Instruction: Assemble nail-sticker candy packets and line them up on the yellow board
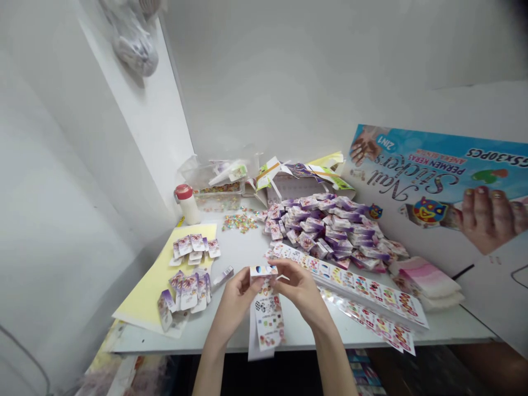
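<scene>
My left hand (236,297) and my right hand (300,287) pinch the top of a nail sticker strip (269,319) between thumbs and fingers. Its upper end is bent over, and its printed length hangs down past the table's front edge, with a plain white strip (254,338) behind it. To the right of my right hand lie long printed sticker sheets (363,286). Left of my left hand, small purple-and-white folded packets (190,291) rest on a yellow sheet (142,305). A small narrow packet (223,276) lies close to my left fingers.
A big heap of purple-and-white boxes (325,228) fills the back right. Loose colourful candies (240,221) lie behind my hands, near a red-capped bottle (188,203) and a clear plastic bin (218,190). A large printed carton (445,203) stands at right beside a pink-and-white cloth (427,278).
</scene>
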Action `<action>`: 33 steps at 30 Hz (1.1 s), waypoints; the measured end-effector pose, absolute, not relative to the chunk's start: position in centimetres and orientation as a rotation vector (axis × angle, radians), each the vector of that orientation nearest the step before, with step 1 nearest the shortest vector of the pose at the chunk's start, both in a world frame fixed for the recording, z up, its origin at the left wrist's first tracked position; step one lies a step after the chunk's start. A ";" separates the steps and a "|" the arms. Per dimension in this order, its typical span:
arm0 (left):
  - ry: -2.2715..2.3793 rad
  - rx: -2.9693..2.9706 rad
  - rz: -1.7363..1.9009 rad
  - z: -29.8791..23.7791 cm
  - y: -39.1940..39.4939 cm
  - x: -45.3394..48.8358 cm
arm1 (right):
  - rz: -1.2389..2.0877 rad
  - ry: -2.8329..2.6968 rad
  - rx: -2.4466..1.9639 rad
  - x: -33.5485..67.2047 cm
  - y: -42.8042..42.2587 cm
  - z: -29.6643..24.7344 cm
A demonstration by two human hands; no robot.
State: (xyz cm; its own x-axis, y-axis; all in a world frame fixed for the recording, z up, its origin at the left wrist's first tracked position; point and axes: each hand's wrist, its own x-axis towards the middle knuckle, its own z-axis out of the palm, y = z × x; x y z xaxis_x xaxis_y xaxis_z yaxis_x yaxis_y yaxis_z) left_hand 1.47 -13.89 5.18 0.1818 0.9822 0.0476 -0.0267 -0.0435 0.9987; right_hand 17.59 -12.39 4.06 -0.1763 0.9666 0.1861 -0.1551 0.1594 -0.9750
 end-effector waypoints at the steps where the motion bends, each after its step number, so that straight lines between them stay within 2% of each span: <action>1: 1.021 1.304 1.115 5.1 -13.8 1.5 | 1.268 -1.327 -0.888 17.6 -12.4 4.1; 9: 0.893 1.274 1.089 4.7 -13.9 0.9 | 1.244 -1.379 -1.023 17.6 -12.2 4.6; 18: 1.123 1.366 1.172 4.4 -13.5 1.0 | 1.087 -1.459 -1.003 17.9 -12.1 4.0; 23: 1.126 1.106 1.327 4.3 -13.5 1.2 | 0.910 -1.736 -0.851 18.3 -12.6 5.0; 27: 0.969 0.980 1.243 4.6 -13.8 1.0 | 0.792 -1.776 -0.911 18.6 -12.9 5.5; 33: 0.984 1.253 1.136 5.0 -13.9 1.4 | 0.920 -1.572 -1.027 18.4 -12.5 4.5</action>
State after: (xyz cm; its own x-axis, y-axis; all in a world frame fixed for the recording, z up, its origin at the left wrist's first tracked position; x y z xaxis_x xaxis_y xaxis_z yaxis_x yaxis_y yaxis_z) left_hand 1.41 -13.93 5.03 0.1885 0.9810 0.0458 -0.0947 -0.0283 0.9951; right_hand 18.35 -12.46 4.49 -0.1361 0.9345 0.3289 0.1709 0.3492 -0.9213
